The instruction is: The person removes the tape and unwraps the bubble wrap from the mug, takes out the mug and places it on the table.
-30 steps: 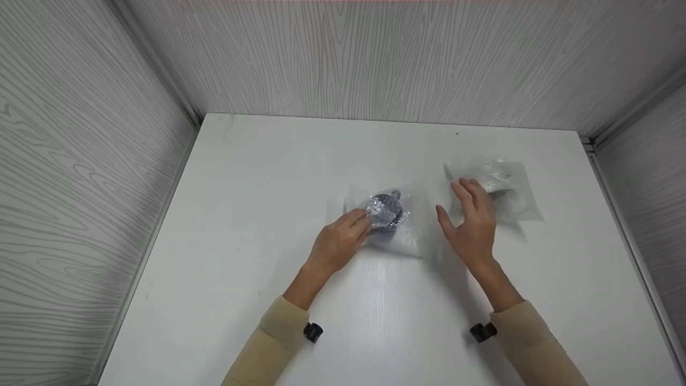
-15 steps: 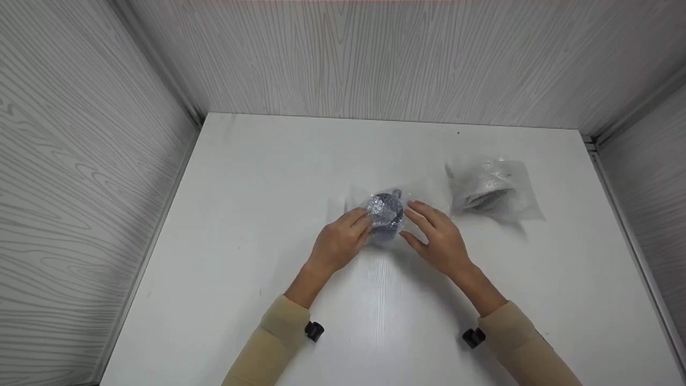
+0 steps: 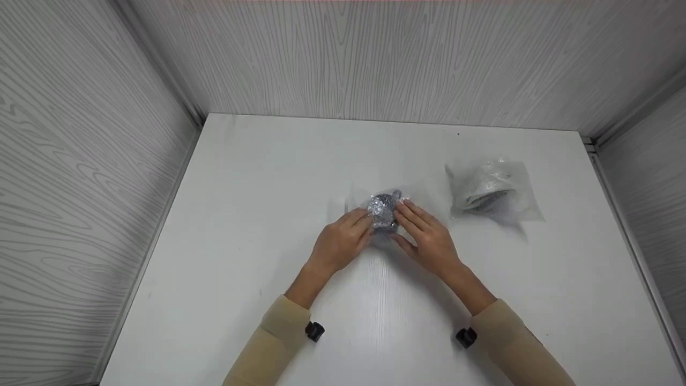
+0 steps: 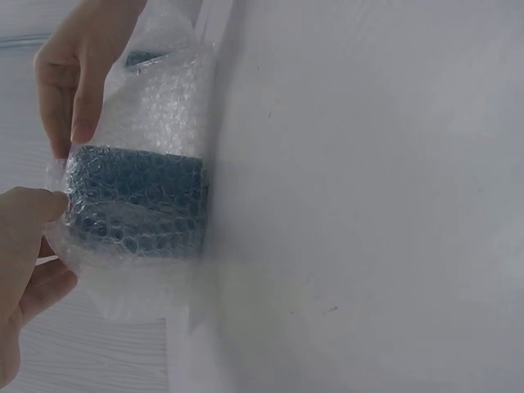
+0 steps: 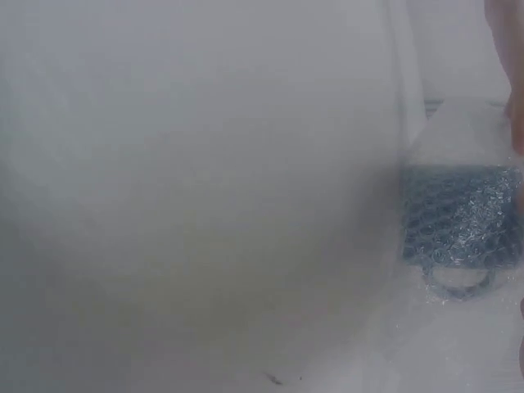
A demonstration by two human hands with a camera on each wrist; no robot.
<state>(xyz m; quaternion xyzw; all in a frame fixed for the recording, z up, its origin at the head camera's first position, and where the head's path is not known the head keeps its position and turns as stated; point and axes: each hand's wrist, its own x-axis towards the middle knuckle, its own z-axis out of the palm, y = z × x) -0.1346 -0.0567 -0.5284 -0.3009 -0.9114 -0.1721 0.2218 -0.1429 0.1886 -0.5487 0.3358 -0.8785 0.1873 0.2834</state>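
Wrapped mug between two hands. Near the middle of the white table [image 3: 268, 177], a dark blue mug [image 4: 139, 201] stands on end, though whether its mouth faces up is hidden by clear bubble wrap [image 4: 164, 106]. The left hand [image 3: 338, 241] bends its fingers against the near left side, thumb and fingers pinching the wrap's upper edge; the right hand [image 3: 429, 238] lays nearly straight, unclenched fingers on the opposite side and grips nothing.

The body is a short cylinder, probably rigid ceramic: moderately heavy, breakable if dropped. A looped handle [image 5: 458, 295] projects away from the person. The wrap is soft, springy and glossy, its round cells catching the light; it is likely to slide over the smooth wall, so the sounder hold is around the body, through the film, rather than by the loose flaps. A second bubble-wrapped packet [image 3: 490, 187], crumpled and translucent, lies apart to the right.
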